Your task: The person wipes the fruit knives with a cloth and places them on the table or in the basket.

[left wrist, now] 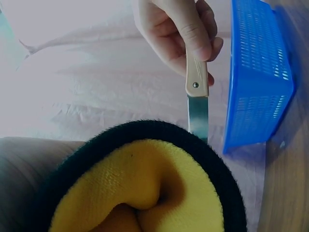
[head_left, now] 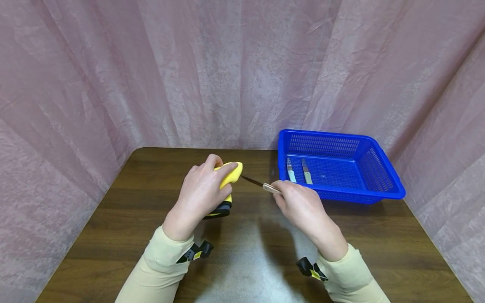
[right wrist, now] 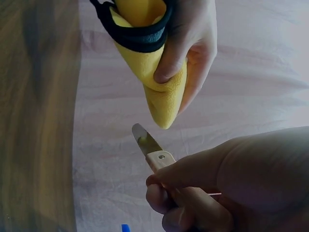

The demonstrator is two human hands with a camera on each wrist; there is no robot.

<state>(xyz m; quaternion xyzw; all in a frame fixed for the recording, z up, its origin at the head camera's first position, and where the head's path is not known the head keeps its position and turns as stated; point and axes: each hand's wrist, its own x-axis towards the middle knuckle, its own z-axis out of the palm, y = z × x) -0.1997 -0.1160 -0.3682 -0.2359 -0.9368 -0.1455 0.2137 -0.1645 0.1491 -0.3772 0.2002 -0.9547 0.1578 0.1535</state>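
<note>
Blue basket (head_left: 379, 168) beside knife (head_left: 261, 184), yellow cloth (head_left: 229, 176)

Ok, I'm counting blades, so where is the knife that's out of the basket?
In the head view the knife sits mid-table, gripped by the right hand, its blade pointing left at the yellow cloth in the left hand, beside the blue basket.
</note>
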